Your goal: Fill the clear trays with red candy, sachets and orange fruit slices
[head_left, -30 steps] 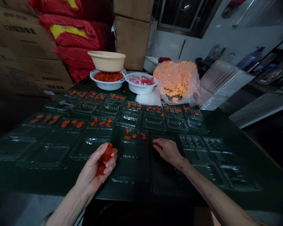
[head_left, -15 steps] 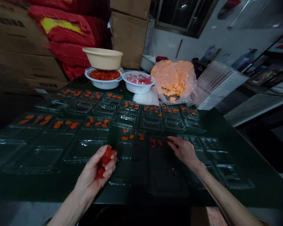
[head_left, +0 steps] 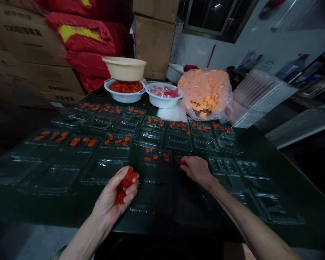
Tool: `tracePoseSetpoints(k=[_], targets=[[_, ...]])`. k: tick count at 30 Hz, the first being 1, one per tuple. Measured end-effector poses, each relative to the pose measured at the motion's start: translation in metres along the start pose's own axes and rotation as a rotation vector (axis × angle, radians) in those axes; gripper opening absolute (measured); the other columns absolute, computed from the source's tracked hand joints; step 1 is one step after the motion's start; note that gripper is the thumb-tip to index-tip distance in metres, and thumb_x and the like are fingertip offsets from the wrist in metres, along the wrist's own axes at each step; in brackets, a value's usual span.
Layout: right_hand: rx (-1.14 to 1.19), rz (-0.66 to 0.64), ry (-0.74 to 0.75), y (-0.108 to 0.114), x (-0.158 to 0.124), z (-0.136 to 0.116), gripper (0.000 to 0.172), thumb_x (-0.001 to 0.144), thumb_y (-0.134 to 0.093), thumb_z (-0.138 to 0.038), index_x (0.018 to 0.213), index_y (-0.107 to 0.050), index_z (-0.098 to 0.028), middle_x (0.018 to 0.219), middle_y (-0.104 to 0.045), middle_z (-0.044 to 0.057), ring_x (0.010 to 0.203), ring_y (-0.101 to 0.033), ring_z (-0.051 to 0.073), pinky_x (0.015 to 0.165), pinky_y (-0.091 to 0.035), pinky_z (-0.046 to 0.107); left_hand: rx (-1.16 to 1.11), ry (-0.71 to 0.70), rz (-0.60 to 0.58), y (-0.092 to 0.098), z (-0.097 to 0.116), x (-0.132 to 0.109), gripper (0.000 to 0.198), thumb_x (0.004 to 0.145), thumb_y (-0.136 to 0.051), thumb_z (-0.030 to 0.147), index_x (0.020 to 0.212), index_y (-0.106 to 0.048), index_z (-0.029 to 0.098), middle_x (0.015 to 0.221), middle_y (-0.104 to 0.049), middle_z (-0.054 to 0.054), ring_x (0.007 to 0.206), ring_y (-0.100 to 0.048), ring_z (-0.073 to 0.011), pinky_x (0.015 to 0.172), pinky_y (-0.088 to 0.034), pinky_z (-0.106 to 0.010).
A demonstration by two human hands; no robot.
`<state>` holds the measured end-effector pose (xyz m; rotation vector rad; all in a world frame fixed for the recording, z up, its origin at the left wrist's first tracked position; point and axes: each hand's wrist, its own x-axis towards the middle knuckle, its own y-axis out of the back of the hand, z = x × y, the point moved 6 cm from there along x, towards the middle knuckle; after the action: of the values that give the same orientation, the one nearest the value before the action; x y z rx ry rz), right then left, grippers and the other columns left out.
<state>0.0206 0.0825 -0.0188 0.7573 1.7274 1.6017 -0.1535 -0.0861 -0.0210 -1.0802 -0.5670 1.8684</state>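
My left hand (head_left: 118, 191) is closed around a clump of small, glossy orange-red pieces (head_left: 128, 178), palm turned up over the table's near side. Farther right, my right hand (head_left: 197, 168) reaches over the top compartments of a clear tray (head_left: 196, 213), its fingertips pinched together at an orange-red piece (head_left: 180, 163). The hand hides part of that tray. Just left stands another clear tray (head_left: 154, 196) with several such pieces in its top compartments. To the right lie a clear tray (head_left: 224, 166) and a further one (head_left: 277, 206), with no pieces visible in them.
More clear trays holding pieces line the dark green table (head_left: 78, 213). At the back are a bowl of orange-red pieces (head_left: 126, 87), a cream basin (head_left: 124, 68), a bowl of pink packets (head_left: 165, 92), a bag of paler orange pieces (head_left: 206, 94) and stacked clear trays (head_left: 260, 94).
My right hand has shifted left across the top of its tray, now covering the pieces there. My left hand keeps its clump. The camera view has turned slightly left.
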Motion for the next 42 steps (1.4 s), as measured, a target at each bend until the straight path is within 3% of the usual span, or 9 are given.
tracePoseSetpoints(k=[7, 14, 17, 22, 27, 31, 34, 38, 42], targets=[[0.187, 0.137, -0.002, 0.003, 0.004, 0.006, 0.012, 0.083, -0.05, -0.02, 0.076, -0.06, -0.02, 0.072, -0.064, 0.001, 0.068, -0.059, 0.016, 0.057, -0.035, 0.024, -0.008, 0.006, 0.012, -0.002, 0.002, -0.002, 0.005, 0.075, -0.054, 0.016, 0.077, -0.049, 0.016, 0.065, -0.048, -0.002, 0.043, -0.034, -0.0041, 0.033, -0.025, -0.012], [0.695, 0.48, -0.149, 0.046, -0.027, 0.072, 0.022, 0.078, -0.05, -0.034, 0.068, -0.059, -0.017, 0.058, -0.055, 0.001, 0.051, -0.046, 0.012, 0.048, -0.033, 0.022, -0.046, 0.031, -0.001, -0.008, -0.001, -0.002, 0.003, 0.075, -0.055, 0.014, 0.076, -0.052, 0.015, 0.064, -0.045, -0.001, 0.043, -0.033, -0.0028, 0.032, -0.026, -0.011], [0.725, 0.492, -0.197, 0.041, -0.046, 0.083, 0.024, 0.078, -0.049, -0.036, 0.069, -0.059, -0.017, 0.06, -0.055, 0.001, 0.051, -0.045, 0.013, 0.048, -0.033, 0.023, -0.067, 0.076, -0.022, -0.013, -0.011, -0.001, 0.002, 0.076, -0.054, 0.014, 0.076, -0.053, 0.014, 0.067, -0.047, -0.002, 0.043, -0.034, -0.0022, 0.032, -0.026, -0.01], [0.567, 0.477, -0.163, 0.02, -0.053, 0.073, 0.018, 0.083, -0.047, -0.03, 0.075, -0.059, -0.019, 0.066, -0.06, 0.001, 0.057, -0.052, 0.014, 0.054, -0.037, 0.023, -0.048, 0.152, -0.062, -0.024, -0.031, 0.0, 0.005, 0.077, -0.054, 0.015, 0.083, -0.053, 0.016, 0.073, -0.051, -0.005, 0.043, -0.034, -0.0021, 0.032, -0.026, -0.011], [0.359, 0.341, -0.104, 0.005, -0.036, 0.07, 0.014, 0.084, -0.047, -0.024, 0.08, -0.06, -0.021, 0.078, -0.063, 0.002, 0.073, -0.058, 0.017, 0.065, -0.039, 0.025, 0.001, 0.161, -0.11, -0.04, -0.039, -0.002, 0.005, 0.077, -0.055, 0.017, 0.077, -0.05, 0.017, 0.068, -0.049, -0.003, 0.043, -0.035, -0.0034, 0.033, -0.026, -0.012], [0.675, 0.332, -0.16, 0.012, -0.052, 0.074, 0.02, 0.088, -0.036, -0.028, 0.087, -0.054, -0.018, 0.07, -0.057, 0.001, 0.062, -0.054, 0.014, 0.058, -0.039, 0.023, 0.035, 0.089, -0.1, -0.044, -0.029, -0.003, 0.006, 0.077, -0.055, 0.019, 0.078, -0.049, 0.017, 0.067, -0.048, -0.002, 0.044, -0.035, -0.0035, 0.034, -0.025, -0.012], [0.838, 0.133, -0.034, 0.018, -0.078, 0.041, 0.018, 0.089, -0.033, -0.025, 0.092, -0.05, -0.018, 0.066, -0.053, -0.001, 0.054, -0.048, 0.011, 0.05, -0.036, 0.02, 0.042, 0.072, -0.108, -0.042, -0.026, -0.003, 0.005, 0.079, -0.053, 0.02, 0.079, -0.049, 0.017, 0.068, -0.048, -0.002, 0.044, -0.035, -0.0033, 0.034, -0.024, -0.011], [0.512, -0.132, 0.085, 0.011, -0.108, -0.021, 0.02, 0.089, -0.041, -0.023, 0.077, -0.055, -0.016, 0.072, -0.061, 0.003, 0.064, -0.056, 0.014, 0.057, -0.037, 0.023, 0.068, 0.1, -0.115, -0.042, -0.034, -0.003, 0.004, 0.08, -0.051, 0.019, 0.078, -0.048, 0.017, 0.068, -0.048, -0.003, 0.044, -0.034, -0.0033, 0.034, -0.024, -0.012], [0.18, -0.21, 0.019, -0.007, -0.106, -0.044, 0.016, 0.083, -0.053, -0.028, 0.075, -0.06, -0.016, 0.077, -0.065, 0.005, 0.068, -0.061, 0.019, 0.054, -0.035, 0.024, 0.089, 0.094, -0.089, -0.044, -0.04, -0.004, 0.004, 0.078, -0.053, 0.017, 0.078, -0.049, 0.017, 0.066, -0.049, -0.003, 0.043, -0.035, -0.0037, 0.034, -0.025, -0.012]])
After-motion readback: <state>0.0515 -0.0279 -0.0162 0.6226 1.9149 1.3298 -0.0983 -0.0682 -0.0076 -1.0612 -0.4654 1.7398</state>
